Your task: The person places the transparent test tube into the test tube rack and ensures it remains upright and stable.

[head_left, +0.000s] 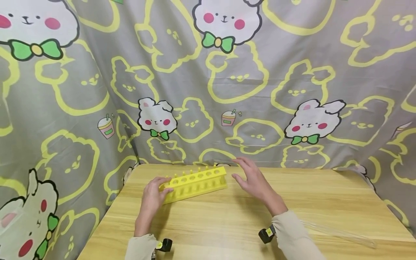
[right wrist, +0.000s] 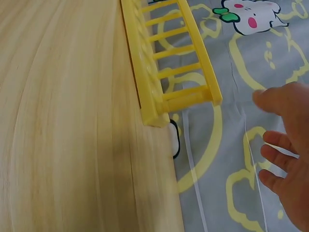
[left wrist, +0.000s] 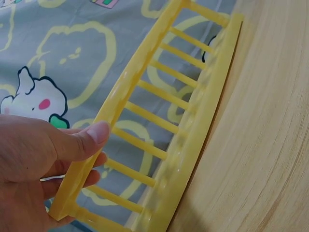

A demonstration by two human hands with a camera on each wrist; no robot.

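Note:
A yellow test tube rack point(head_left: 198, 184) with a row of round holes and upright pegs stands on the table near its back edge. My left hand point(head_left: 153, 195) grips the rack's left end. In the left wrist view the thumb point(left wrist: 99, 133) lies over the top bar and the fingers curl beneath it. Beyond the rack's right end, my right hand point(head_left: 255, 180) hovers apart from it with fingers spread and nothing held. The right wrist view shows a gap between that hand point(right wrist: 289, 145) and the rack point(right wrist: 149, 92).
Clear glass or plastic tubes point(head_left: 341, 233) lie on the wooden table point(head_left: 208, 231) at the right, near my right sleeve point(head_left: 294, 234). A grey curtain point(head_left: 227, 144) with rabbit prints hangs close behind the table's back edge and along the left side.

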